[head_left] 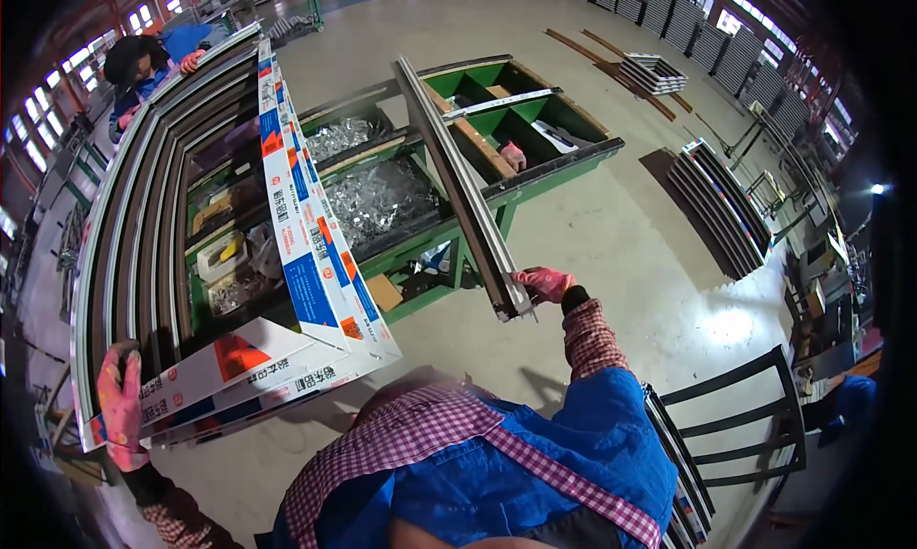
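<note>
My left hand (120, 406), in a pink glove, rests at the near left corner of a stack of window frames (158, 215), its fingers bent over the outer frame's edge. White, blue and orange printed film (315, 281) covers the stack's right and near sides. My right hand (544, 283), gloved in pink too, pinches the near end of a long dark-and-silver metal profile (458, 186). That profile slants away from me across the green workbench (535, 188), its far end reaching over the bench.
Metal trays of small silver brackets (373, 200) and green compartments (559, 119) fill the bench. A co-worker (138, 66) in blue leans over the stack's far end. Leaning frames (716, 205) stand at right, a dark slatted rack (745, 415) lower right, stacked frames (654, 73) farther back.
</note>
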Motion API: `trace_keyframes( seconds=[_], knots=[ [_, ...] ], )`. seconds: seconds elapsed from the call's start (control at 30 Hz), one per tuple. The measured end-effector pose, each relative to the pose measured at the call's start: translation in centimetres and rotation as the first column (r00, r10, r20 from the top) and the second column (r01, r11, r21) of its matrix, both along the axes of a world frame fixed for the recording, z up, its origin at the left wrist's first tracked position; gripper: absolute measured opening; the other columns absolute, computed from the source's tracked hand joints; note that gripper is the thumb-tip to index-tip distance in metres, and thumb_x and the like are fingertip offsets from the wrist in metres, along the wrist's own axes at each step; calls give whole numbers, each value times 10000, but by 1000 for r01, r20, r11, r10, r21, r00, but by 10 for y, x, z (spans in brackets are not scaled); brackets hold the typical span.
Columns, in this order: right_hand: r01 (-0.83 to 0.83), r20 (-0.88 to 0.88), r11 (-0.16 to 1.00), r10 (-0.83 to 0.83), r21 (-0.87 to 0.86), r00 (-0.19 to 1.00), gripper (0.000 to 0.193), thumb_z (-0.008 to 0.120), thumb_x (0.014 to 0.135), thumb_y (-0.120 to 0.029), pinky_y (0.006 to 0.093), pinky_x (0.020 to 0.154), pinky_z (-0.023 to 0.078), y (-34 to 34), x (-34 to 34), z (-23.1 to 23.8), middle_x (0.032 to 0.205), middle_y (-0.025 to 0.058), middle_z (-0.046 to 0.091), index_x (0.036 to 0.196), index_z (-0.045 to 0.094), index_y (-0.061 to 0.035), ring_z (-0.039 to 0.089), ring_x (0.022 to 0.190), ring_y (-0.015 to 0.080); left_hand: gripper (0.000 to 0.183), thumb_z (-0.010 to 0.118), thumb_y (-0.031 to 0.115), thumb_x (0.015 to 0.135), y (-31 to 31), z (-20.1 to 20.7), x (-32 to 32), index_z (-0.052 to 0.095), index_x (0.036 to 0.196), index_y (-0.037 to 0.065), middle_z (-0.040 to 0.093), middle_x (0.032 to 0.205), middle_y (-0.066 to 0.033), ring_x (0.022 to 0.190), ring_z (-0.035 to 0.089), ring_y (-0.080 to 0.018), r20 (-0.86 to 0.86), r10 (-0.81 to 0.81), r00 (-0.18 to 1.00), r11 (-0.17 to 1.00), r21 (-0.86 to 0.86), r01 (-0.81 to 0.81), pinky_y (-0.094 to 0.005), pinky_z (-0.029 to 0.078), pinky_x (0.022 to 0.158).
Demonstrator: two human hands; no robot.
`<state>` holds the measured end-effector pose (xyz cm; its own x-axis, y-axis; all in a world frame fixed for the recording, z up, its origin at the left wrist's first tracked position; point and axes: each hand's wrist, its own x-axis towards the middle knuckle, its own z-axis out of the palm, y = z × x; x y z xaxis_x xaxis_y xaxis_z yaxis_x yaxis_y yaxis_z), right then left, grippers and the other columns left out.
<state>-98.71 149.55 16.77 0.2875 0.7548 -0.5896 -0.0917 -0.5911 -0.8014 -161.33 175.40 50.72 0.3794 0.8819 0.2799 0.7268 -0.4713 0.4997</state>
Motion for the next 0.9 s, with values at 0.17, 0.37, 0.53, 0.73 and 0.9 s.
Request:
trace_keyframes(
  seconds=[0.17, 0.37, 0.53, 0.73, 0.9],
  knots=[
    [139, 235, 985, -159, 101, 959, 605, 696, 804, -504, 360, 706, 519, 12, -22, 1, 949, 131, 675, 1108, 622, 15, 644, 802, 216, 259, 542, 190, 947, -5, 1, 4, 585, 1113, -5, 624, 1031, -117, 970, 563, -200, 5, 48, 999, 999, 16, -48, -299, 409, 911],
    [115, 630, 993, -87, -4, 771, 614, 695, 773, -524, 372, 784, 506, 29, -55, 44, 928, 190, 670, 1038, 626, 25, 650, 881, 282, 263, 503, 222, 952, -2, 5, 3, 587, 1103, 24, 613, 1032, -95, 985, 558, -190, -55, -7, 998, 1000, 29, 9, -294, 399, 916],
    [124, 760, 984, 20, -131, 650, 589, 681, 779, -526, 409, 829, 498, 37, -81, 74, 987, 223, 664, 1024, 603, 4, 638, 968, 370, 265, 503, 220, 956, 1, 1, 1, 586, 1101, 14, 611, 1020, -88, 976, 552, -170, -26, -5, 1000, 1000, 13, 5, -287, 399, 909],
    [126, 768, 984, 19, -129, 640, 552, 680, 783, -503, 431, 827, 489, 42, -98, 87, 986, 231, 654, 981, 585, 4, 626, 954, 390, 273, 503, 220, 959, 0, 0, 0, 583, 1104, 4, 609, 1019, -80, 970, 538, -149, 23, 4, 1000, 1000, -11, -4, -274, 395, 906],
    [133, 778, 987, -9, -96, 629, 532, 675, 791, -486, 430, 826, 487, 40, -101, 85, 984, 222, 657, 1001, 588, -5, 624, 952, 391, 257, 545, 183, 939, -2, 1, 5, 589, 1098, -15, 620, 996, -91, 924, 549, -147, 77, -1, 997, 1000, 21, -1, -259, 416, 865]
  ],
)
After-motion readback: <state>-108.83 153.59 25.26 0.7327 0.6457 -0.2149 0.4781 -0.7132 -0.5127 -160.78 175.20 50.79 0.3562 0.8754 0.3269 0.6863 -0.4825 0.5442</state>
